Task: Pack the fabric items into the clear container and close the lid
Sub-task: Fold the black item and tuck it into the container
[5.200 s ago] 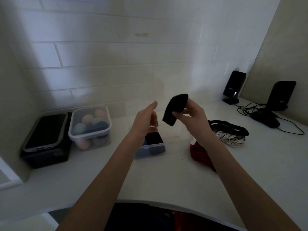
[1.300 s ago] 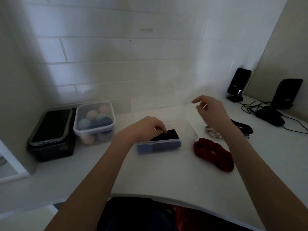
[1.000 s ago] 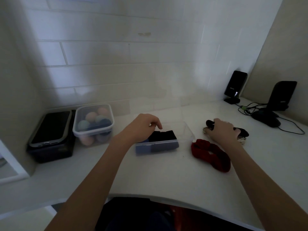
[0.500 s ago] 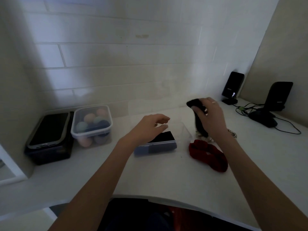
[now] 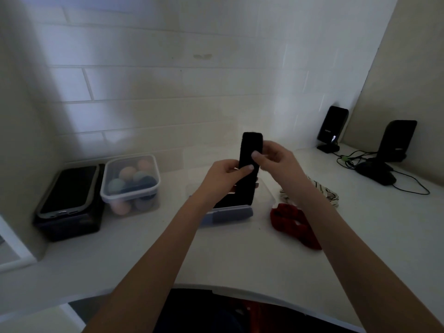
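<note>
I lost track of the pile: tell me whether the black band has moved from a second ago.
Yes. The black band left the counter near the striped fabric; both hands hold it upright above the clear container.

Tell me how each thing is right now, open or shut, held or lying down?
Black band: held upright by both hands.
Left hand: pinching the band.
Right hand: pinching the band.
Clear box: open, dark cloth inside.
Red scrunchie: lying on the counter.
Striped cloth: lying on the counter.
Ball tub: lid on.

White counter [image 5: 240,255] — clear container [image 5: 265,197], red scrunchie [image 5: 292,223], striped fabric [image 5: 323,192], lidded tubs [image 5: 131,183].
</note>
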Motion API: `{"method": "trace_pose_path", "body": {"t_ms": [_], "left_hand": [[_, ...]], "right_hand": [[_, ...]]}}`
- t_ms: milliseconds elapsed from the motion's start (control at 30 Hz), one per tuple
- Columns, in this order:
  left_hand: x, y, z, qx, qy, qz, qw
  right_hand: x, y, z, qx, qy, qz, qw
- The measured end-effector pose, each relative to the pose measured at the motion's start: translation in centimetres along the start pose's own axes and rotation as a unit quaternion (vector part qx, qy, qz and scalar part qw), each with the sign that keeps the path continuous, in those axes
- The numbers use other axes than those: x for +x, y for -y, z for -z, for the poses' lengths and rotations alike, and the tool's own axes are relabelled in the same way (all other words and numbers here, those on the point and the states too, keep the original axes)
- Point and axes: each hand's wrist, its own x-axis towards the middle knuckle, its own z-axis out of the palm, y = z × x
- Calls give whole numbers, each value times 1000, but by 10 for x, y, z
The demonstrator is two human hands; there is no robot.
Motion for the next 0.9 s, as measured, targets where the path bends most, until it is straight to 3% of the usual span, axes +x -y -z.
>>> {"method": "trace_pose_path", "body": {"t_ms": [167, 433, 633, 767, 833, 900], "left_hand": [[-1, 0, 5, -23, 1, -4, 1000], [1, 4, 5, 24, 19, -3, 1000], [-1, 2, 8, 142, -31, -53, 988], [3, 5, 8, 279, -160, -85, 943], [4, 8, 9, 220, -189, -54, 955], [3, 6, 9, 111, -167, -9, 980]], "right_hand": [[-9, -10, 3, 14, 82, -35, 996], [-7, -5, -6, -7, -4, 60, 998], [-11, -2, -10, -14, 7, 53, 998], [-14, 3, -12, 10, 1, 43, 999], [-15, 5, -10, 25, 4, 30, 999], [-18, 7, -10, 0, 9, 32, 999]]}}
